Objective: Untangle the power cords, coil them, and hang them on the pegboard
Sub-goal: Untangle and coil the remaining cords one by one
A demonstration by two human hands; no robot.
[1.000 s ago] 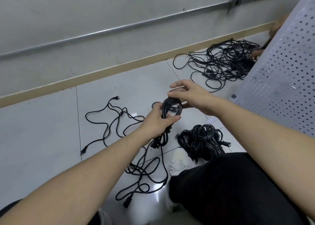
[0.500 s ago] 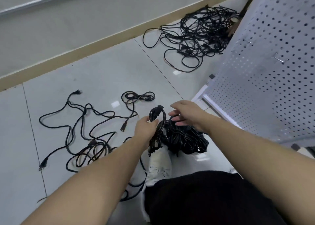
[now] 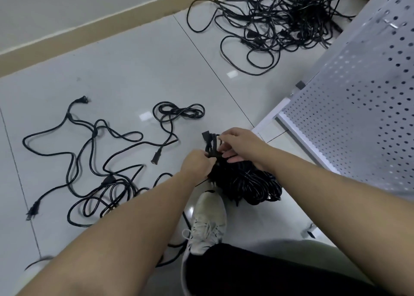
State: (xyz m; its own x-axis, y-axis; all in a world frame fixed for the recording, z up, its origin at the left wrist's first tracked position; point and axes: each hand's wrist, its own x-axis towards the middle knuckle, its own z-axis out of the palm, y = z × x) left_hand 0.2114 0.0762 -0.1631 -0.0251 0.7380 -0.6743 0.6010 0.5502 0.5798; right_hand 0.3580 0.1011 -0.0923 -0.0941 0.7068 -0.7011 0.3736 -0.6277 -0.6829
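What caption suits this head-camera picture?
Both hands, left and right, grip a coiled power cord above the floor.

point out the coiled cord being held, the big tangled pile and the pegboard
coiled cord (image 3: 212,146): head view, wrapped neck between the hands
tangled pile (image 3: 289,11): head view, dense middle
pegboard (image 3: 363,107): head view, perforated face

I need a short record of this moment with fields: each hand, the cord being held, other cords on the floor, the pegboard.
left hand: grips the coiled cord
right hand: pinches the coiled cord near its top
coiled cord: held above the pile of coiled cords
loose cords: spread on the floor, left
tangled heap: far, by the wall
pegboard: right; no cord seen hanging on it
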